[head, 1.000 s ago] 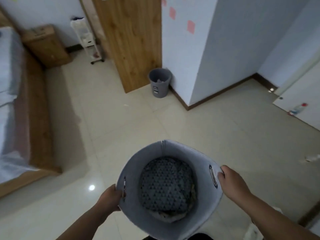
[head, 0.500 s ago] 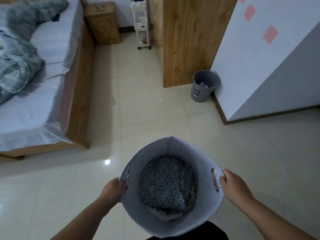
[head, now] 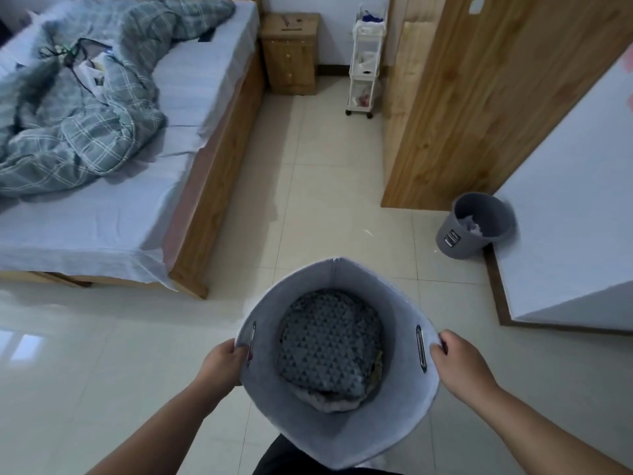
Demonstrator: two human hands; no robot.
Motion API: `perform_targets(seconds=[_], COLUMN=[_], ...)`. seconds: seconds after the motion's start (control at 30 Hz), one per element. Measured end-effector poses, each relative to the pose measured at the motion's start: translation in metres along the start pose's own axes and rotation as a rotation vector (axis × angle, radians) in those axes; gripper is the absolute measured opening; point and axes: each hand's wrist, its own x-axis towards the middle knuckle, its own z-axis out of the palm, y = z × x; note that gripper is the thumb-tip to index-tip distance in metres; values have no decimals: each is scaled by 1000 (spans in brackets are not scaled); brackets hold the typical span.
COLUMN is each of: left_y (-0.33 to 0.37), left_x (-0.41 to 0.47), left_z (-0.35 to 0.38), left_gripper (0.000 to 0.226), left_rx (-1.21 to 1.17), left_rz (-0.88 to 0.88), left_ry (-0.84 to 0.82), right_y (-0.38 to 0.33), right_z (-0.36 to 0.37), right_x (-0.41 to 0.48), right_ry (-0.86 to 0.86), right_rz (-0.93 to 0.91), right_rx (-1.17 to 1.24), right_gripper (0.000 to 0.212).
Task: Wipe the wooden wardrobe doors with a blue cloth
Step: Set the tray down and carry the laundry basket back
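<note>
You hold a grey felt basket (head: pixel 342 437) in front of your body with both hands, its open mouth facing up at you. Your left hand (head: pixel 222 363) has its grip closed on the basket's left rim, fingers curled over the edge just beside the metal-ringed handle slot. Your right hand (head: pixel 460 366) has its grip closed on the right rim in the same way, next to the other slot. Inside the basket lies a folded patterned cloth (head: pixel 329 341), dark blue-grey with small triangles, on top of other fabric whose edges show beneath it. You cannot tell from here whether it is the cloth meant for wiping.

The wooden wardrobe (head: pixel 479 108) stands at the upper right, well apart from you across the tiled floor (head: pixel 325 186). You see a broad light-wood panel, and its door fronts cannot be made out from this angle. A grey waste bin (head: pixel 472 231) sits on the floor at the foot of that panel, against a white wall (head: pixel 575 217). Beyond the wardrobe is a white trolley (head: pixel 364 63) on wheels, and next to it a wooden bedside cabinet (head: pixel 291 53). On the left is a bed (head: pixel 205 73) with a wooden frame, a pale sheet and a rumpled checked duvet (head: pixel 85 108).
</note>
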Motion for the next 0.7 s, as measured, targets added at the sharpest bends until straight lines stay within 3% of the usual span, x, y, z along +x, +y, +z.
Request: perform_targets(seconds=[0.37,0.7], left_y=[118,249], left_x=[156,267], left_z=[-83,-114], left_gripper=[33,36], left_rx=[23,158], left_rz=[40,65], left_ry=[-62,2], right_y=[-160,-236], right_z=[-26,-56], right_x=[150,299], right_ry=[51,17], right_rz=[10,1], right_rx=[-39,-36], right_gripper=[31,32])
